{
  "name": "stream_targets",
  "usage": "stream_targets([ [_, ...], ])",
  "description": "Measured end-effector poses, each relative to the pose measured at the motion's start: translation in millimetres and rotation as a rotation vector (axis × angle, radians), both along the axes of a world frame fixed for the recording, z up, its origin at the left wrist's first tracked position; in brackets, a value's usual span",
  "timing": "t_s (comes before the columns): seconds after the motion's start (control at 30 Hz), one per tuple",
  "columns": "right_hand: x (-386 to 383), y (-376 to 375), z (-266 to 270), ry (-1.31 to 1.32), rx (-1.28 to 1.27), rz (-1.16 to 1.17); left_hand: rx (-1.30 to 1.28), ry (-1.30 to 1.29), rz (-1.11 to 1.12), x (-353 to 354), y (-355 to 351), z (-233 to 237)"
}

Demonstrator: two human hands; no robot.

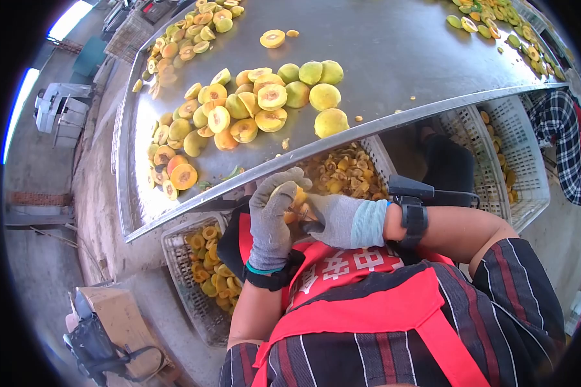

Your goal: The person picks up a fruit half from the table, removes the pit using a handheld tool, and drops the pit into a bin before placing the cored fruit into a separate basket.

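My left hand [271, 216], in a grey knit glove, curls around a yellow peach [284, 193] just below the table edge. My right hand [342, 219], gloved likewise, presses in close beside it with its fingers closed. Something small and dark shows at its fingertips, but I cannot make out what it is. On the metal table [374, 58] in front of me lie halved peaches [272, 97] with brown-orange centres, and several whole ones [325, 96] to their right.
Below the table edge, a crate of peach pieces [345, 171] stands behind my hands. Another crate [203, 284] of yellow halves is at lower left. White crates [523, 161] and a person in a checked sleeve [557, 129] are at right. More fruit [497, 19] lies at the far right.
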State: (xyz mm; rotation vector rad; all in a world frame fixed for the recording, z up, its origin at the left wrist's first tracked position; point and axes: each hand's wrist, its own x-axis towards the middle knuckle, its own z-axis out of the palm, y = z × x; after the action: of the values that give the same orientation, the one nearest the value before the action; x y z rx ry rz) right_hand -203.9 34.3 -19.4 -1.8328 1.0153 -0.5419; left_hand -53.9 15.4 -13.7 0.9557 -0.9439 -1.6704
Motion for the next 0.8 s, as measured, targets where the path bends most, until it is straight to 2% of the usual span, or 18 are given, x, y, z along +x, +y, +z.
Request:
stream_targets([
  [0.07,-2,-3,7,-0.065,0.036,0.069,0.052,-0.054,-0.08,5,-4,8],
  [0.1,-4,-4,19,-0.094,0.286,0.086,0.106,-0.114,-0.163,8,-5,12],
  [0.13,-5,-5,26,-0.118,0.536,0.105,0.106,-0.113,-0.156,9,-7,11],
  [0.17,-1,-4,11,-0.116,0.537,0.11,0.068,-0.165,-0.192,9,-10,10],
  [0.2,5,-1,-15,-0.15,0.146,0.101,0.029,-0.217,-0.231,10,-11,8],
  [0.23,9,-2,-17,-0.179,-0.245,0.089,0.029,-0.216,-0.23,8,-11,6],
  [0.27,6,-3,-15,-0.179,-0.245,0.09,0.001,-0.132,-0.15,5,-9,3],
  [0.33,0,-8,29,-0.109,0.88,0.033,-0.026,-0.049,-0.067,0,-7,2],
  [0.37,0,-8,31,-0.107,0.88,0.037,-0.041,-0.065,-0.056,-2,-5,2],
  [0.43,-2,-6,32,-0.096,0.784,0.05,-0.053,-0.08,-0.043,-2,-6,2],
  [0.47,11,1,-29,-0.256,-0.102,0.02,-0.031,-0.167,-0.057,-3,-8,0],
  [0.5,13,1,-35,-0.254,-0.099,0.019,-0.006,-0.255,-0.073,-3,-9,-2],
  [0.57,15,-1,-43,-0.263,-0.568,-0.069,-0.018,-0.232,-0.05,-4,-10,-10],
  [0.6,11,-2,-29,-0.263,-0.567,-0.066,-0.027,-0.213,-0.028,-4,-10,-13],
  [0.67,-1,-6,16,-0.201,0.895,-0.007,0.009,-0.149,-0.03,-4,-7,-10],
  [0.77,-9,-9,22,-0.298,1.026,0.006,0.064,-0.071,-0.032,-5,-7,1],
  [0.8,-8,-10,25,-0.263,0.999,0.005,0.087,-0.059,-0.03,-5,-7,3],
])
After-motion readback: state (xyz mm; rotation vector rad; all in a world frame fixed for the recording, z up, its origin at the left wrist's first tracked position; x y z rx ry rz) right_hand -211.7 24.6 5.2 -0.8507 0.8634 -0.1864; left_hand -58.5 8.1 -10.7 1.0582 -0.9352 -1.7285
